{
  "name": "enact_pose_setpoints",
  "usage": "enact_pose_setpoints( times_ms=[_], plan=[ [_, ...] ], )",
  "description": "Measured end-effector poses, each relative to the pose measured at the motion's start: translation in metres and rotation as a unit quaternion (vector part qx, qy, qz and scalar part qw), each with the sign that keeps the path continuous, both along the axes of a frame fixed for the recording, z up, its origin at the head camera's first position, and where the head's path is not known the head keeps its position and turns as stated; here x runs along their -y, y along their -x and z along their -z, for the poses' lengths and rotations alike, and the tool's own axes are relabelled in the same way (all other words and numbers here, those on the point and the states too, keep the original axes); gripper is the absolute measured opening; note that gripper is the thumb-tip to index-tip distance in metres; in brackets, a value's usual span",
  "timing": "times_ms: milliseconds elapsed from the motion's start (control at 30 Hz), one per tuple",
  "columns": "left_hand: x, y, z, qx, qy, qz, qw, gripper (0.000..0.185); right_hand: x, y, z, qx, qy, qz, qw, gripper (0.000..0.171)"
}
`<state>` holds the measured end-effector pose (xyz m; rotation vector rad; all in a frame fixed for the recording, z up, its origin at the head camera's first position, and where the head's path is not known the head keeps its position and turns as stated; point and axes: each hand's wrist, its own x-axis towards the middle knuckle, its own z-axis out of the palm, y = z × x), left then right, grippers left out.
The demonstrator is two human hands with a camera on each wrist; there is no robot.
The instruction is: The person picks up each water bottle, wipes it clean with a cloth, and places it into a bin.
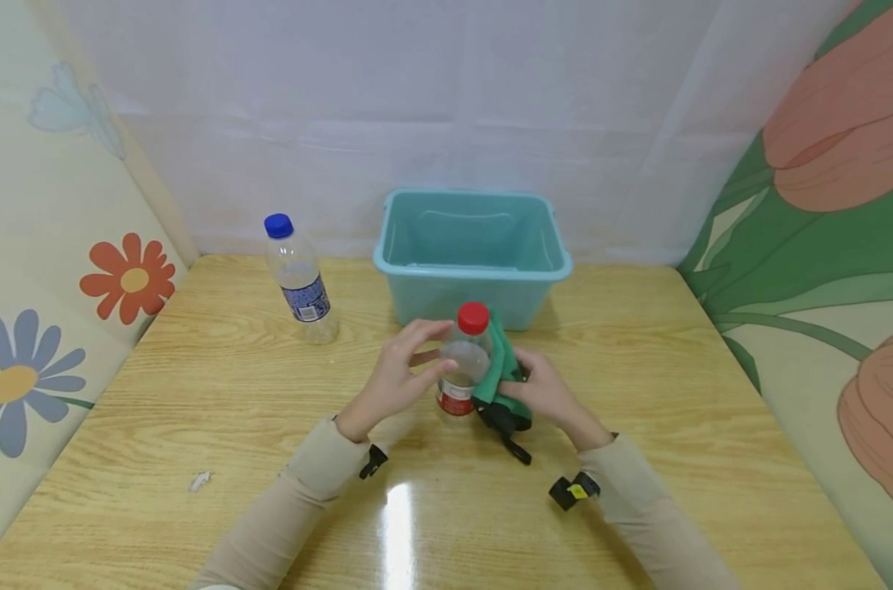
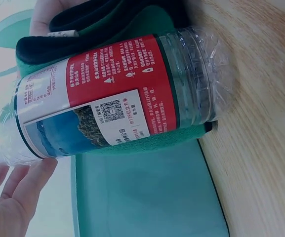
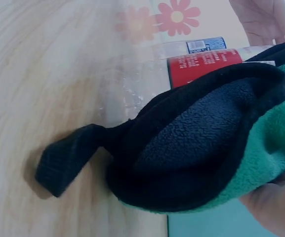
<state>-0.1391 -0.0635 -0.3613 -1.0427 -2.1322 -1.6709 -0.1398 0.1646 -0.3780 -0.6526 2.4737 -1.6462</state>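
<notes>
**Red-capped bottle held upright against a green fleece cloth**

A clear plastic bottle with a red screw cap and a red, white and blue printed label [image 1: 463, 360] stood upright on the pale wooden table [image 1: 638, 344], near its middle and just in front of a teal plastic tub [image 1: 472, 246]. Its upper part was see-through and ribbed, and it looked empty. The label carried small white print on red, a square code and a landscape picture on blue.

The left hand [image 1: 398, 377] was at the bottle's left side, fingers spread and lightly curved, the tips touching the clear shoulder below the cap. The right hand [image 1: 546, 393] gripped a green fleece cloth with black lining and black edging [image 1: 500, 373], fingers curled round its bunched fabric, and held it against the bottle's right side. A black strap end [image 1: 516, 449] trailed from the cloth onto the table towards the person.

The tub sat directly behind the bottle, close to it, its open top showing a bare inside. A second clear plastic bottle with a blue cap and blue label [image 1: 299, 283] stood well apart to the left, near the flower-printed side panel [image 1: 48, 328]. A small white scrap [image 1: 199, 481] lay on the table near the left forearm
</notes>
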Motion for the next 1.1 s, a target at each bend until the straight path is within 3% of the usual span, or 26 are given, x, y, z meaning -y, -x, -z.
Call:
enact_pose_setpoints(
  times_ms=[533, 900, 1100],
  plan=[
    [0.002, 0.001, 0.001, 0.015, 0.004, 0.009, 0.9998, 0.045, 0.001, -0.002, 0.006, 0.000, 0.006, 0.033, 0.999, 0.032],
    [0.004, 0.005, -0.002, 0.027, 0.008, 0.040, 0.9988, 0.046, -0.002, -0.010, -0.014, -0.016, 0.058, 0.061, 0.996, 0.027],
    [0.005, 0.007, -0.001, 0.027, 0.008, 0.048, 0.9984, 0.046, -0.005, -0.015, -0.024, -0.031, 0.094, 0.076, 0.992, 0.034]
  ],
)
